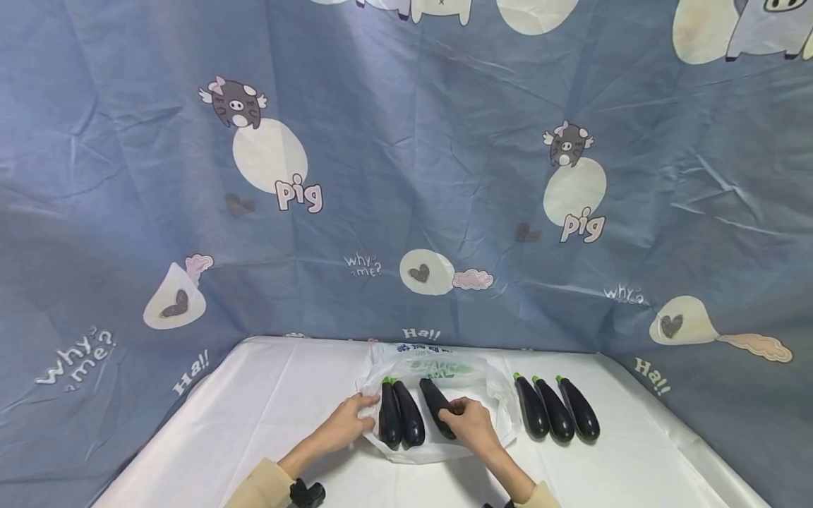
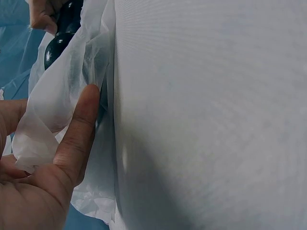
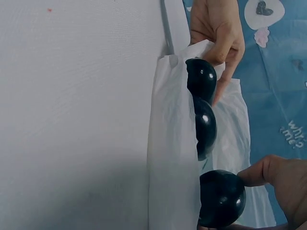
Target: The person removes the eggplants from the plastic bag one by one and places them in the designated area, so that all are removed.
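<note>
Within the white bag, one eggplant is pinched by the right hand from four o'clock, its long axis running eleven-to-five; the white bag's nine-o'clock edge is pinched by the left hand.

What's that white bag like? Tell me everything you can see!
The bag is thin, crinkly and white, and looks like plastic, with blue and green printing on its far side. It lies wide open on the white table, with three dark eggplants in it. The left hand holds its left edge.
</note>
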Demonstrator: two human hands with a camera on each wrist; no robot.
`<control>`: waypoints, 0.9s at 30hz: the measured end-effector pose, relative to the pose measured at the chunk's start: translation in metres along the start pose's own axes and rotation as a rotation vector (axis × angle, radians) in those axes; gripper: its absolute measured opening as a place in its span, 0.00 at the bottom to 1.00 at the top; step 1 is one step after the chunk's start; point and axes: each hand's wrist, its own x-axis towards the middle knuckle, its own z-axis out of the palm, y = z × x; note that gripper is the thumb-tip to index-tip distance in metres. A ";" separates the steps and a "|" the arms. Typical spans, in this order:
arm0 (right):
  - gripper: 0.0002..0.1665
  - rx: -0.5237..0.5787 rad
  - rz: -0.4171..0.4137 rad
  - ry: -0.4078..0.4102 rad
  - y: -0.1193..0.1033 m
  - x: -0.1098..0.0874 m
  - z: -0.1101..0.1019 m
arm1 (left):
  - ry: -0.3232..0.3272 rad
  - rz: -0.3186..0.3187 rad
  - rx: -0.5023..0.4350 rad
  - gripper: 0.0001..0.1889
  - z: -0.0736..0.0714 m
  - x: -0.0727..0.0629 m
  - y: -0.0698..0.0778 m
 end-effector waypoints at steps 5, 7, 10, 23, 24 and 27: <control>0.22 -0.005 -0.018 0.016 0.002 0.000 -0.007 | 0.003 -0.002 0.007 0.30 0.000 0.001 0.001; 0.21 -0.015 -0.020 0.014 0.003 0.000 -0.010 | 0.003 -0.001 0.008 0.30 0.000 0.002 0.000; 0.22 -0.019 -0.018 -0.001 0.002 -0.001 -0.015 | 0.001 -0.002 0.006 0.30 0.000 0.003 0.001; 0.21 -0.032 -0.010 0.000 -0.003 -0.010 -0.025 | 0.000 -0.023 -0.004 0.31 0.000 0.002 -0.001; 0.21 -0.030 -0.010 -0.002 -0.003 -0.011 -0.026 | 0.000 -0.022 -0.004 0.31 0.001 0.002 -0.001; 0.21 -0.027 -0.007 -0.011 -0.004 -0.014 -0.029 | 0.001 -0.023 -0.003 0.31 0.001 0.001 -0.001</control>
